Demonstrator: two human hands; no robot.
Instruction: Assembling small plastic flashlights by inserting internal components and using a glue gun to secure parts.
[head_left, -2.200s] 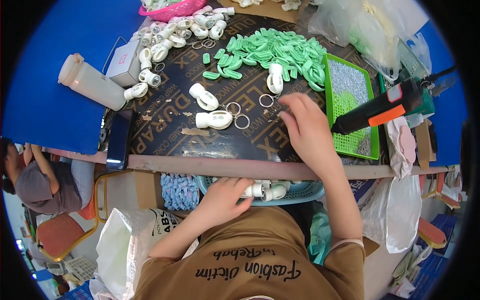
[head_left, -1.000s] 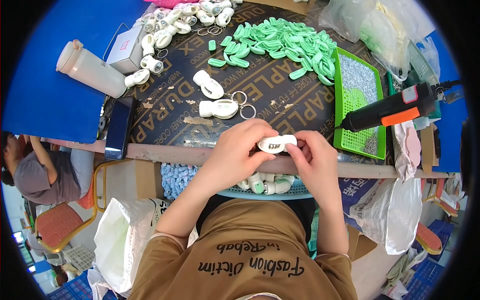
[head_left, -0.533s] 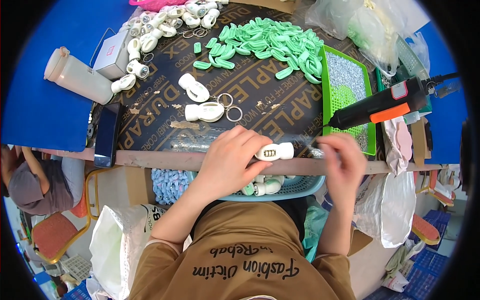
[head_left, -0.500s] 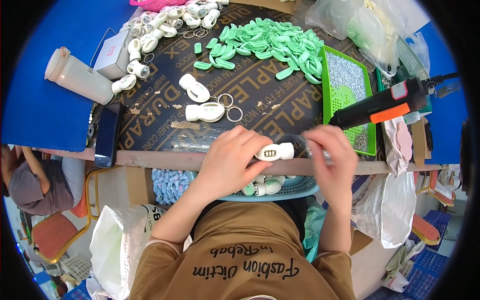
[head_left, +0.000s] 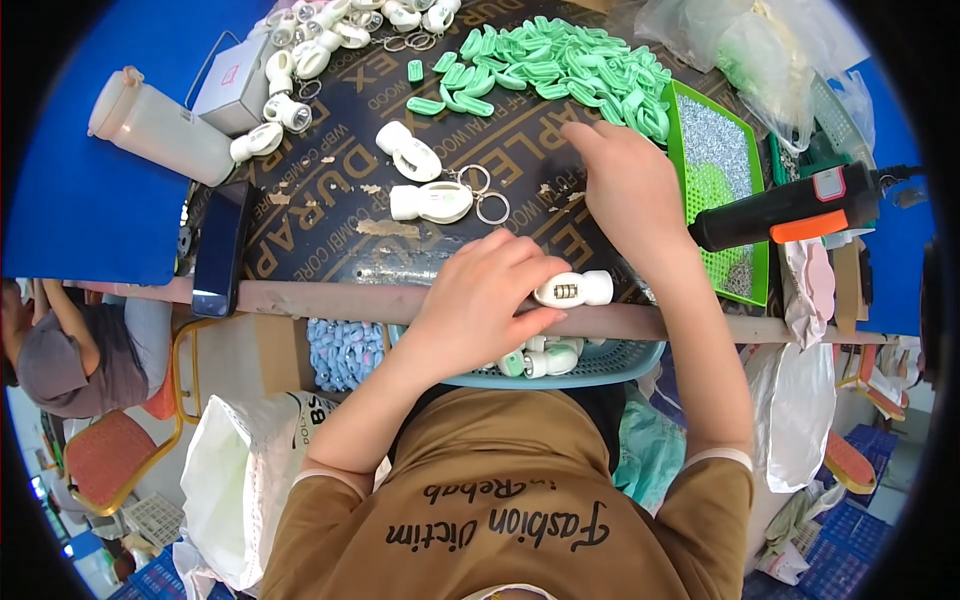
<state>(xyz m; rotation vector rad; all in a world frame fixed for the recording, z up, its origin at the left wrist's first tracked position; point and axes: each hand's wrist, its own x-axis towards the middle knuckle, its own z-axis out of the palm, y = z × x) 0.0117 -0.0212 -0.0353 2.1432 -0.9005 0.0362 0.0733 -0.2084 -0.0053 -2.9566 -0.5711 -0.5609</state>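
My left hand (head_left: 487, 300) is closed on a small white keychain flashlight (head_left: 592, 288) at the table's front edge. Its side recess faces up and shows several small metallic cells in a row. My right hand (head_left: 632, 190) reaches forward over the table, fingers apart, just short of a heap of green oval plastic covers (head_left: 560, 65). Nothing shows in it, though its thumb side is partly hidden. Ahead of my left hand lie two more white keychain flashlights, one tilted (head_left: 410, 153) and one level (head_left: 432, 203), with metal split rings.
To the right, a green tray (head_left: 762, 245) holds small silvery parts, and a black electric screwdriver (head_left: 785, 208) with an orange lever lies across it. On the left are a phone (head_left: 221, 250), a translucent bottle (head_left: 160, 130) and a white box (head_left: 232, 85). A blue basket (head_left: 625, 365) sits below the edge.
My right hand has gone from beside the held flashlight forward to near the green covers. My left hand keeps its hold on the flashlight. The whole view has shifted slightly.
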